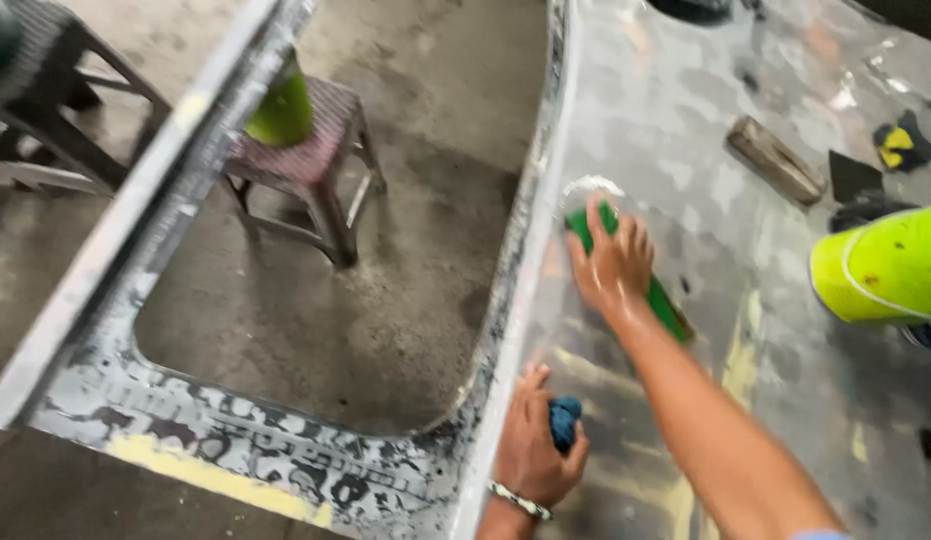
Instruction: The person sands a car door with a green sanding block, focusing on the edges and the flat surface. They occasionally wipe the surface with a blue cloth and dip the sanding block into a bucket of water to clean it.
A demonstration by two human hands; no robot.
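Slippage looks likely: right hand (614, 262) presses flat, fingers spread, on the green sanding block (658, 296) at the wet car door panel (686, 180)'s 9 o'clock edge, while left hand (534, 450), at 6 o'clock, clenches a blue rag (565, 420).

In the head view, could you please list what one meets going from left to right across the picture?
Dark stool → stool with green container → left hand holding a blue cloth → right hand on a green block → wooden block → yellow-green container.
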